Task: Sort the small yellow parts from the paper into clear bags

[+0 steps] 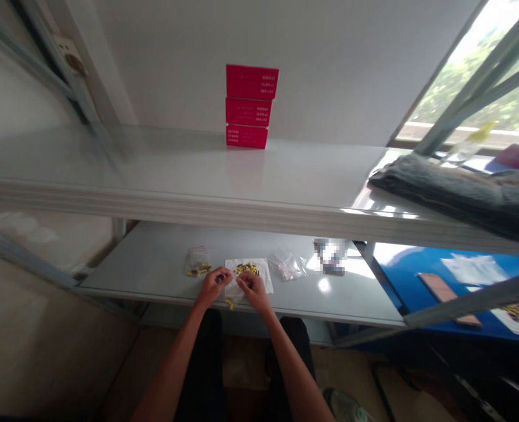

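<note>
1. Those tiny yellow-and-black parts (pixel 246 269) look light, stiff and easy to scatter, so I'd pinch them singly by the ends.
2. They're heaped on a white paper sheet (pixel 262 276) on the lower white shelf (pixel 154 258).
3. Left hand (pixel 213 287) and right hand (pixel 251 289) are curled almost closed above the sheet; can't tell if either's gripping a part.

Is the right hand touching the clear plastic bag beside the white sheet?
Apart. The head view shows the right hand over the white sheet, with a plain gap between it and the clear plastic bag.
</note>
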Demonstrator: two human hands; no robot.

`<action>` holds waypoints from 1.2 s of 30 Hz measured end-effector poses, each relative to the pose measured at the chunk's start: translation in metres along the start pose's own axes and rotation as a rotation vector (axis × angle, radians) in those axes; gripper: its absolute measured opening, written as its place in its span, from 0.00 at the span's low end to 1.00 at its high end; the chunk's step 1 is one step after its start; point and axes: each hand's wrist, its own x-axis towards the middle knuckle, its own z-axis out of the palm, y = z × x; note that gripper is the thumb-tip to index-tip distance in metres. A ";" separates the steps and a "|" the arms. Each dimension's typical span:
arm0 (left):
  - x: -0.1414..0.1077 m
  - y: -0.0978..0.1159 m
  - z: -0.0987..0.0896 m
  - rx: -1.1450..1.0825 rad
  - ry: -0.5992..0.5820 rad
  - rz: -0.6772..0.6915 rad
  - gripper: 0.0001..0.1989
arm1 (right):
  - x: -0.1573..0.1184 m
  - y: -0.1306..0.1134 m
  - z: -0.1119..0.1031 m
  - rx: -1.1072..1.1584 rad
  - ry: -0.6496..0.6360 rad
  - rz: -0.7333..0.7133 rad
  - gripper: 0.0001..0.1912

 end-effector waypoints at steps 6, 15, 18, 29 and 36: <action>0.000 -0.001 -0.001 -0.008 -0.046 0.003 0.12 | 0.000 0.001 0.001 -0.059 -0.022 0.003 0.17; -0.001 -0.001 0.002 0.035 -0.075 0.033 0.13 | -0.002 -0.007 0.000 -0.107 -0.016 -0.033 0.14; 0.000 -0.001 0.002 0.040 -0.089 0.048 0.12 | -0.003 -0.007 0.000 -0.113 -0.015 -0.053 0.14; 0.001 -0.004 0.001 0.013 -0.076 0.037 0.13 | -0.002 0.000 0.003 -0.101 0.012 -0.031 0.15; 0.000 -0.003 0.003 0.047 -0.090 0.043 0.12 | -0.004 -0.006 0.000 -0.104 0.011 -0.023 0.15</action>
